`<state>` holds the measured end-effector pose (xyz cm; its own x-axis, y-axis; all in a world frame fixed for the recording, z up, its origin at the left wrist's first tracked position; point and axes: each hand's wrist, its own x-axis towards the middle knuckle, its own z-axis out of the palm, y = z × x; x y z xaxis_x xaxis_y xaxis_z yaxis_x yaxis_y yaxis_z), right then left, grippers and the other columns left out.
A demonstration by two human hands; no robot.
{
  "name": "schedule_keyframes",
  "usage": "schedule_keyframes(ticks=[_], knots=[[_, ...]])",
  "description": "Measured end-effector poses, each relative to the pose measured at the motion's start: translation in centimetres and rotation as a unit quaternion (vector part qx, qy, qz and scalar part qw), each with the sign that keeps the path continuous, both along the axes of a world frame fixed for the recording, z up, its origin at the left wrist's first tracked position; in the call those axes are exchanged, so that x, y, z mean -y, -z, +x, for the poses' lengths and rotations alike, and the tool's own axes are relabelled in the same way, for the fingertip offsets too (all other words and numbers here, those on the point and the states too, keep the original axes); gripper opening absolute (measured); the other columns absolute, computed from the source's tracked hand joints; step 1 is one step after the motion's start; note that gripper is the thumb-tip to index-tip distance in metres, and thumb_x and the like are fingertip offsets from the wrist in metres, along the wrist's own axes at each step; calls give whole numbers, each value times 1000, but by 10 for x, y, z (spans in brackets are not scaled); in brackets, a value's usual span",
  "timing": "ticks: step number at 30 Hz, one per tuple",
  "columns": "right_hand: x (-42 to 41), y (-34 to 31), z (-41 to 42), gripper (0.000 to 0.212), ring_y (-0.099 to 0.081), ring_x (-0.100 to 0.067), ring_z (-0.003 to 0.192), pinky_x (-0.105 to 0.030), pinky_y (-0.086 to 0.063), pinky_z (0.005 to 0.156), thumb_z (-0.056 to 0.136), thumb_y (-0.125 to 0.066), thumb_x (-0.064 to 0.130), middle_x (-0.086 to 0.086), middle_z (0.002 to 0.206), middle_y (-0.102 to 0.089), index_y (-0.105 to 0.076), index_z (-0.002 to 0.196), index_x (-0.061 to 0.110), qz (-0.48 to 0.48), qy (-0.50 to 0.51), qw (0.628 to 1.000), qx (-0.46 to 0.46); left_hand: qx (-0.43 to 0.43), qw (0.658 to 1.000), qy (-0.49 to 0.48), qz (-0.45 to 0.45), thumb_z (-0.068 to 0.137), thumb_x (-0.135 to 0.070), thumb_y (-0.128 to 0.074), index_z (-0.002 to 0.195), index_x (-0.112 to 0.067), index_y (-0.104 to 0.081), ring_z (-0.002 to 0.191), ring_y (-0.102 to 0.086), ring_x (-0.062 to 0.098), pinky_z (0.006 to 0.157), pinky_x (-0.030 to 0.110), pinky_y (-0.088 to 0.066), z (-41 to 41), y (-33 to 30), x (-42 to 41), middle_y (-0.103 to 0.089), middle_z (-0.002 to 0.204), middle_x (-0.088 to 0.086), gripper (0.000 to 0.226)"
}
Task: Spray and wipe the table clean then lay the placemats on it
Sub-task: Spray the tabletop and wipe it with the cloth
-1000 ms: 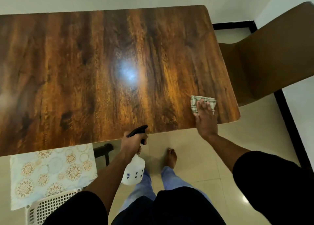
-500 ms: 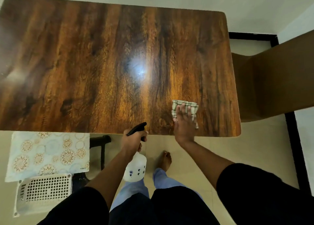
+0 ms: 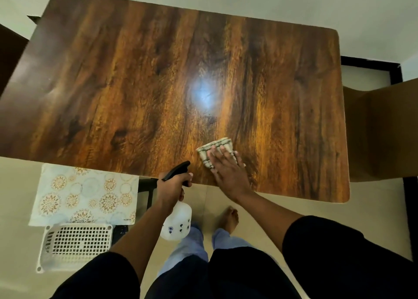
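- A wooden counter point(image 3: 135, 77) fills the view from above; every place below is given relative to its near edge.
- The right hand point(image 3: 228, 169) lies flat, fingers spread, pressing a folded checked cloth point(image 3: 214, 148) onto the counter just inside that edge, right of the middle.
- The cloth looks soft, light and limp. It likely slides best under a flat palm, and lifts best by pinching a folded edge.
- The left hand point(image 3: 173, 186) is curled round the neck of a spray bottle point(image 3: 177, 221), held just outside the edge, off the counter.
- The bottle hangs roughly upright, long axis running from its black nozzle at the top down to its white body. The nozzle points leftwards along the edge.
- The bottle seems to be rigid, light plastic; its neck gives the surest hold.
- A patterned placemat point(image 3: 83, 197) lies below the edge to the left, flat and probably flexible, its long side parallel to the edge, above a white basket point(image 3: 77, 244).
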<state>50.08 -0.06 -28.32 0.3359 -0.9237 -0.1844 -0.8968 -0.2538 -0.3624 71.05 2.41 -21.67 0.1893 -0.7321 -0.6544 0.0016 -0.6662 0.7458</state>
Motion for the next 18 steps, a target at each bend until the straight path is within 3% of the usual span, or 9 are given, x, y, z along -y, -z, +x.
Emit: schedule_keyframes(ticks=[3,7,10,13,18], knots=[[32,-5,-7,63,2,-16,160,-49,-2,129,109,-41,33,11,173,-4,-14,165,30,25,127,992,-9,-5,1000,-4,1,92,-5,-72,85,-2,-75,41,-42,17,40,26,-35,13,-1,7,-64,70,14,8],[55,-12,10,62,10,-15,159,-45,4,127,111,-37,30,11,173,3,-7,165,30,59,216,974,-18,-3,1000,-9,3,93,-6,-73,88,10,-73,39,-41,17,39,25,-34,33,1,16,-65,72,19,16],[55,-16,46,63,13,-18,159,-45,7,126,111,-36,26,8,173,7,-5,166,28,72,258,963,-21,-5,1000,-13,-1,92,-6,-74,90,4,-76,40,-41,19,39,26,-33,50,0,22,-64,70,19,11],[51,-19,89,62,16,-18,159,-50,3,129,111,-33,29,9,172,9,-4,166,29,69,194,978,-16,-10,1000,-12,-14,92,-5,-74,86,-8,-78,39,-41,19,38,27,-34,66,-2,27,-64,67,17,8],[40,-17,169,63,11,-19,160,-55,-5,128,110,-36,35,6,174,1,-9,166,26,58,11,998,-11,18,999,-36,-6,88,-5,-75,72,8,-70,37,-41,22,41,27,-35,101,-1,31,-60,61,22,21]])
